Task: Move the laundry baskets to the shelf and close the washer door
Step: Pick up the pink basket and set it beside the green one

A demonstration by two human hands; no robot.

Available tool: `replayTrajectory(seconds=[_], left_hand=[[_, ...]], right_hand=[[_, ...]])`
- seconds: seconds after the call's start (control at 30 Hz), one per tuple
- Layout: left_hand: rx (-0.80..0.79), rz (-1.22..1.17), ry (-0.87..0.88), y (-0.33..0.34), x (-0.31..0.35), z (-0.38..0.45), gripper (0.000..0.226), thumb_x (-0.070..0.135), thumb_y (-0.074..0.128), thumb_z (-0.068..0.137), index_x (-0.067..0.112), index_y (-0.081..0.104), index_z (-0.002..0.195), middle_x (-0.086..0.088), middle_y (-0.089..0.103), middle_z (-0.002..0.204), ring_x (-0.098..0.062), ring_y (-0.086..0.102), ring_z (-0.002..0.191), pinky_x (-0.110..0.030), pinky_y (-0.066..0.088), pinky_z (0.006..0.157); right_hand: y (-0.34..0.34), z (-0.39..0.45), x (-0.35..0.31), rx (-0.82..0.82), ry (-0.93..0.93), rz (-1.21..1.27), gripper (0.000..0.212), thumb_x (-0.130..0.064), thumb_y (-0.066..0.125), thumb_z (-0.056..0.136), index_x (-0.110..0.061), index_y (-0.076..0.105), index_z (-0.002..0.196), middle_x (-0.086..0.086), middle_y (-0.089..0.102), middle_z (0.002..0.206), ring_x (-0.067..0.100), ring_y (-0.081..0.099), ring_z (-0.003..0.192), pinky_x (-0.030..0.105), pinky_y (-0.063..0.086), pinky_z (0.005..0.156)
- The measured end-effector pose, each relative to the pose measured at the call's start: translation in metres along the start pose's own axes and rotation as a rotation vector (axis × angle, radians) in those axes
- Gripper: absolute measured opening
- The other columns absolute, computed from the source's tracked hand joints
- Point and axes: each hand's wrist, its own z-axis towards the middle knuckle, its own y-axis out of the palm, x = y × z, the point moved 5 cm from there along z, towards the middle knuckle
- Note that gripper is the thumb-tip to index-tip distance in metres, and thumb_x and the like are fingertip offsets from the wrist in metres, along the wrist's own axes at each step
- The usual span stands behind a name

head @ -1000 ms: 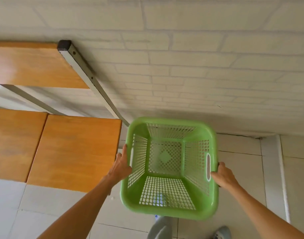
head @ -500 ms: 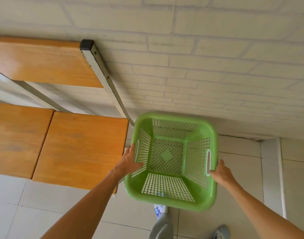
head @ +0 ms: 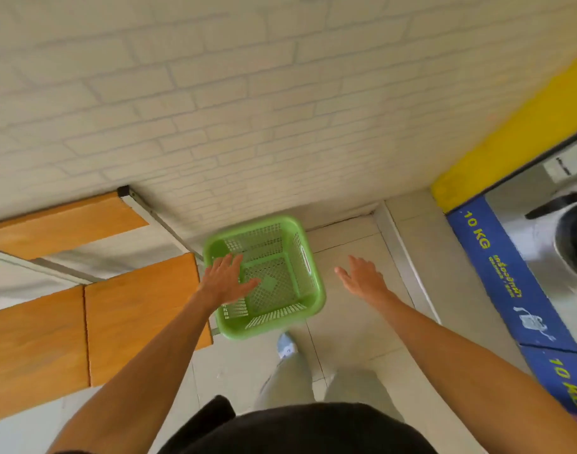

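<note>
A green plastic laundry basket (head: 282,280) with lattice walls sits low by the brick wall, just right of the wooden shelf (head: 139,316). It is empty. My left hand (head: 226,279) hovers over the basket's left side with fingers spread, holding nothing. My right hand (head: 362,276) is open to the right of the basket, apart from it. At the far right edge a washer (head: 572,244) with a round opening shows partly; its door's state is unclear.
The shelf has an upper wooden board (head: 64,224) on a grey metal frame (head: 156,217). A blue "10 KG" panel (head: 503,276) and yellow band (head: 516,132) mark the washer front. My legs and shoe (head: 287,347) stand on the tiled floor (head: 356,335).
Both hands let go of the green basket, which now rests lower beside the shelf. My view has pulled back and swung right, bringing the washer into sight.
</note>
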Motion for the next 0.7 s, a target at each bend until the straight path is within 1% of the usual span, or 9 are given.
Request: replayTrajectory(seconds=[0.07, 0.2, 0.27, 0.33, 0.47, 0.53, 0.6, 0.63, 0.7], left_hand=[[-0.016, 0.091, 0.086, -0.008, 0.04, -0.004, 0.103, 0.087, 0.025, 0.077, 0.022, 0.018, 0.156, -0.015, 0.024, 0.161, -0.037, 0.027, 0.146, -0.058, 0.024, 0.117], [-0.066, 0.27, 0.258, -0.007, 0.139, -0.008, 0.095, 0.08, 0.03, 0.085, 0.021, 0.014, 0.158, -0.013, 0.016, 0.164, -0.034, 0.018, 0.15, -0.054, 0.016, 0.121], [-0.075, 0.342, 0.346, 0.002, 0.198, -0.012, 0.095, 0.08, 0.03, 0.085, 0.02, 0.016, 0.157, -0.012, 0.018, 0.164, -0.033, 0.017, 0.151, -0.053, 0.017, 0.121], [-0.076, 0.416, 0.448, 0.016, 0.268, -0.023, 0.091, 0.077, 0.034, 0.087, 0.019, 0.019, 0.156, -0.01, 0.023, 0.162, -0.031, 0.021, 0.149, -0.051, 0.021, 0.119], [-0.063, 0.456, 0.621, 0.062, 0.405, -0.069, 0.089, 0.073, 0.04, 0.088, 0.018, 0.021, 0.156, -0.008, 0.025, 0.162, -0.027, 0.022, 0.149, -0.046, 0.022, 0.118], [-0.048, 0.446, 0.703, 0.091, 0.466, -0.096, 0.099, 0.081, 0.032, 0.08, 0.017, 0.026, 0.155, -0.008, 0.029, 0.161, -0.026, 0.024, 0.149, -0.045, 0.022, 0.119], [-0.053, 0.439, 0.813, 0.127, 0.524, -0.132, 0.109, 0.084, 0.023, 0.066, 0.015, 0.033, 0.151, -0.009, 0.038, 0.155, -0.027, 0.033, 0.144, -0.044, 0.028, 0.116], [-0.062, 0.439, 0.856, 0.144, 0.55, -0.149, 0.105, 0.081, 0.029, 0.069, 0.015, 0.036, 0.15, -0.01, 0.041, 0.153, -0.029, 0.036, 0.142, -0.045, 0.031, 0.114], [-0.08, 0.439, 0.937, 0.175, 0.596, -0.181, 0.084, 0.066, 0.05, 0.084, 0.014, 0.036, 0.149, -0.012, 0.041, 0.152, -0.032, 0.039, 0.139, -0.046, 0.035, 0.112]], right_hand=[[-0.009, -0.025, 0.036, 0.046, 0.044, 0.018, 0.064, -0.059, 0.028, 0.097, -0.018, 0.033, 0.147, 0.014, 0.042, 0.147, 0.037, 0.038, 0.133, 0.053, 0.035, 0.105], [-0.01, -0.077, 0.14, 0.114, 0.23, 0.177, 0.068, -0.062, 0.024, 0.096, -0.022, 0.028, 0.151, 0.011, 0.029, 0.157, 0.038, 0.023, 0.145, 0.056, 0.022, 0.115], [-0.007, -0.115, 0.203, 0.19, 0.346, 0.252, 0.067, -0.063, 0.026, 0.095, -0.023, 0.031, 0.148, 0.009, 0.033, 0.155, 0.036, 0.027, 0.142, 0.055, 0.025, 0.112], [0.001, -0.162, 0.268, 0.246, 0.469, 0.352, 0.065, -0.062, 0.028, 0.095, -0.023, 0.035, 0.146, 0.009, 0.037, 0.151, 0.035, 0.032, 0.139, 0.054, 0.026, 0.109], [0.026, -0.258, 0.387, 0.354, 0.656, 0.503, 0.06, -0.056, 0.036, 0.096, -0.019, 0.038, 0.144, 0.013, 0.04, 0.147, 0.036, 0.035, 0.137, 0.056, 0.029, 0.109], [0.043, -0.305, 0.443, 0.399, 0.719, 0.514, 0.06, -0.056, 0.038, 0.095, -0.014, 0.043, 0.138, 0.016, 0.047, 0.14, 0.037, 0.04, 0.133, 0.056, 0.035, 0.107], [0.066, -0.356, 0.499, 0.455, 0.805, 0.552, 0.063, -0.057, 0.04, 0.092, -0.012, 0.045, 0.136, 0.02, 0.053, 0.132, 0.04, 0.047, 0.126, 0.056, 0.04, 0.102], [0.075, -0.382, 0.521, 0.488, 0.851, 0.57, 0.063, -0.057, 0.04, 0.092, -0.012, 0.045, 0.136, 0.021, 0.054, 0.13, 0.041, 0.049, 0.123, 0.057, 0.042, 0.101], [0.1, -0.426, 0.56, 0.531, 0.912, 0.631, 0.058, -0.054, 0.039, 0.091, -0.012, 0.048, 0.13, 0.022, 0.056, 0.126, 0.041, 0.054, 0.118, 0.057, 0.046, 0.097]])
